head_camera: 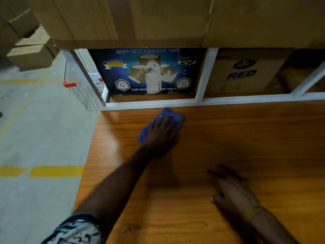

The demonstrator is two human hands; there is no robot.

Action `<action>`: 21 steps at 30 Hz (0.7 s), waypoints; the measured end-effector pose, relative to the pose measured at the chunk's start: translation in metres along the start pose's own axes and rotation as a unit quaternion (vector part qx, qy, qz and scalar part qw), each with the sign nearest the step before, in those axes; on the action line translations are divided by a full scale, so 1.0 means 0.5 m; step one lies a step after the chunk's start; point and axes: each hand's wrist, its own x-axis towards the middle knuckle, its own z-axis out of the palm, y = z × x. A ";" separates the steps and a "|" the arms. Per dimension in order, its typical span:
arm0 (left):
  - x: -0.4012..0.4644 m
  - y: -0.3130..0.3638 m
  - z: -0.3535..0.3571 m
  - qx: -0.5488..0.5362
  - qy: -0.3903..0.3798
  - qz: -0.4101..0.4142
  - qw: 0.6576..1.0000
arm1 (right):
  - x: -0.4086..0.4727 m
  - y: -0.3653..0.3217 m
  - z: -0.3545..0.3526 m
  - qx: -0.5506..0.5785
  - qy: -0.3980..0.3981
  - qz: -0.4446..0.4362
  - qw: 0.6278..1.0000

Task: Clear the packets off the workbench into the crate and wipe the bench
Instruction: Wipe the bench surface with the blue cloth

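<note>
A blue cloth (167,115) lies on the wooden workbench (255,138) near its far left corner. My left hand (162,132) presses flat on the cloth, fingers spread, arm stretched forward. My right hand (232,191) rests palm down on the bench nearer to me, fingers apart, holding nothing. No packets and no crate show in this view.
A white frame (202,101) borders the bench's far edge, with a blue adhesive tape carton (147,71) and a brown "RED" carton (246,73) behind it. Large cardboard boxes (123,20) hang over them. A wire cart (79,88) and concrete floor with yellow lines (56,171) lie left.
</note>
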 end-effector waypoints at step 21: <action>-0.084 0.191 0.048 -0.036 0.052 -0.113 0.992 | -0.078 0.049 0.007 0.015 -0.002 -0.076 0.997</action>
